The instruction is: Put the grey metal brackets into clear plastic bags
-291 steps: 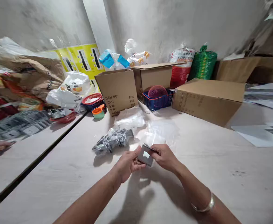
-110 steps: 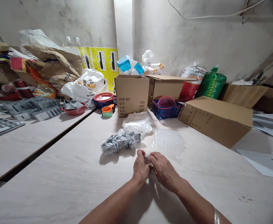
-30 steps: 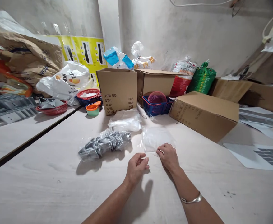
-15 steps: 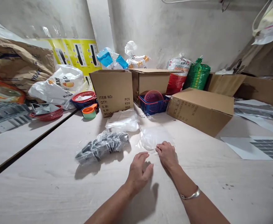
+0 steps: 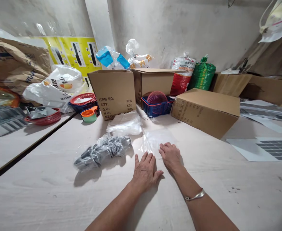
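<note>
Two bare hands work palm down over a pale table (image 5: pixel 83 205), side by side and apart. The left hand (image 5: pixel 144 173) lies open, its fingers loosely spread and thumb out to the side, with nothing in its grasp. The right hand (image 5: pixel 171 157), a silver bracelet (image 5: pixel 195 195) at its wrist, has its fingers bent, their tips on the near part of some thin clear plastic (image 5: pixel 155 138). From where I stand, I cannot tell whether they pinch it or only press.

That plastic lies flat on the tabletop just beyond both hands, so sheer that the table shows through; I cannot count its layers. I judge it nearly weightless, limp and slippery, apt to cling, crease or slide under a dry fingertip. It seems best taken by the near edge or a corner, between thumb and forefinger, with the other palm holding the rest down.

Beyond it, to the left, sits a whiter pile of plastic (image 5: pixel 125 123), in front of an upright cardboard box (image 5: pixel 114 93). Nearer, left of the hands, rests a bundle of dark pieces (image 5: pixel 103 152) in crinkled clear wrapping, apparently heavier and stiffer.
</note>
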### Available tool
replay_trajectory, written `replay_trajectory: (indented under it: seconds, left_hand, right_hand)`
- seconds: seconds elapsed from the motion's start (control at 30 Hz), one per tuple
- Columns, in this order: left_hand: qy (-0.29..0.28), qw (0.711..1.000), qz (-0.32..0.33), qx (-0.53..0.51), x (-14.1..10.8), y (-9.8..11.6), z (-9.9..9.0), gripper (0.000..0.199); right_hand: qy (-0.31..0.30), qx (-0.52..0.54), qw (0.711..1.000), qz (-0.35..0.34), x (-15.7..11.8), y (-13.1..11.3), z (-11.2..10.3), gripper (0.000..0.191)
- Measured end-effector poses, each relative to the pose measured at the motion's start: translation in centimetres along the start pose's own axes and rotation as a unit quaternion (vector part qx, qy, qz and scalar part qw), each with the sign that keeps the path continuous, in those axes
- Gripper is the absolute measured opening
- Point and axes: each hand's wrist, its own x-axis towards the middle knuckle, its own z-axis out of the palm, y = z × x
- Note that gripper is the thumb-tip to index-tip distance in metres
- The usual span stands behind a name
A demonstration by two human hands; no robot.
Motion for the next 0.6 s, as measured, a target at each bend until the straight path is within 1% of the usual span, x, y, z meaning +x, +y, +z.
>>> replay_trajectory:
  seconds: [0.1,0.33,0.5,0.6]
  left_hand:
    - [-0.002,1.0,-0.003,-0.002,0.1,0.1,-0.2,0.051]
    - [0.004,1.0,-0.001,0.007,-0.1,-0.1,0.1,0.051]
    - [0.002,1.0,-0.004,0.005,-0.1,0.0,0.0,0.051]
    - [0.004,1.0,-0.01,0.007,-0.2,0.1,-0.2,0.049]
  right_hand:
    - [-0.018,-0.002,1.0,0.005,0.1,0.2,0.1,0.022]
    - [-0.004,-0.007,1.0,0.021,0.3,0.9,0.5,0.013]
    - [-0.011,0.004,1.0,0.028,0.3,1.3,0.7,0.015]
    - [-0.001,0.014,0.999,0.051,0.3,1.5,0.7,0.02]
